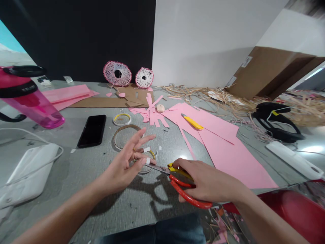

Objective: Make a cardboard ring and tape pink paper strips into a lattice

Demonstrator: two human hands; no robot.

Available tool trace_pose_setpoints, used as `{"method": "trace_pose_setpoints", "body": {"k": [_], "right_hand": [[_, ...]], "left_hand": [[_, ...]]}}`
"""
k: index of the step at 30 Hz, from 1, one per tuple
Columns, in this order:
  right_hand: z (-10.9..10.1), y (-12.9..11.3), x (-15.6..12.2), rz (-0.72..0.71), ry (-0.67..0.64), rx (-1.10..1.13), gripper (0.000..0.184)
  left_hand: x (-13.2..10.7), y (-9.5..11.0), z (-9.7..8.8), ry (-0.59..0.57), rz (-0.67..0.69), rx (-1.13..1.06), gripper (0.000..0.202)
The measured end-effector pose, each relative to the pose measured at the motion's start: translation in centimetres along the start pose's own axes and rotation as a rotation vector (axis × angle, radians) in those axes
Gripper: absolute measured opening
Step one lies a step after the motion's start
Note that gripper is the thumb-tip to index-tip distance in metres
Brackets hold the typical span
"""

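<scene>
Head view: a grey table (pixel 66 166) spreads below a black panel (pixel 76 37) at far left and a white wall (pixel 203 37) at far right. A brown box (pixel 264 74) leans at far right. Pink sheets (pixel 233 162) overlap on the right, with the yellow knife (pixel 194 123) lying on them. A pink bottle (pixel 38 105) stands tilted in the view at left, beyond a white case (pixel 27 173) with a cable. Near the middle, the right hand (pixel 205 179) is clamped on the red and yellow handles of the scissors (pixel 165 169), blades pointing left. The left hand (pixel 127 166) is apart from the right, upper fingers spread; its thumb is at the blade tips, and I cannot tell whether it pinches anything. Left of it lies a black phone (pixel 92 131). Two string ovals, the larger one (pixel 124 73) left of the smaller one (pixel 148 78), lean at the far side. A brown ring (pixel 114 139) lies just beyond the left hand, a tape roll (pixel 122 124) farther off. White tabs (pixel 146 149) sit at the left fingers, one beside the blade tips.
</scene>
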State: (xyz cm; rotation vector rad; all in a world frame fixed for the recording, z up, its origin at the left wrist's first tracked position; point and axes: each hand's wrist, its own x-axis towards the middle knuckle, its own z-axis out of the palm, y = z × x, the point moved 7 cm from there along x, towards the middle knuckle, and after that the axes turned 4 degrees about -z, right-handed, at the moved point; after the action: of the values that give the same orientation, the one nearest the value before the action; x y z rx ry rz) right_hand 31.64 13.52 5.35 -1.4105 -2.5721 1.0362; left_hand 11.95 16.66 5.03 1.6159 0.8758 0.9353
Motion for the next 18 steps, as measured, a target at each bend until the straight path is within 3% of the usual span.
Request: {"method": "trace_pose_setpoints", "body": {"k": [18], "right_hand": [[0.21, -0.70, 0.10, -0.009, 0.008, -0.027, 0.030]], "left_hand": [[0.29, -0.02, 0.27, 0.020, -0.049, -0.003, 0.067]]}}
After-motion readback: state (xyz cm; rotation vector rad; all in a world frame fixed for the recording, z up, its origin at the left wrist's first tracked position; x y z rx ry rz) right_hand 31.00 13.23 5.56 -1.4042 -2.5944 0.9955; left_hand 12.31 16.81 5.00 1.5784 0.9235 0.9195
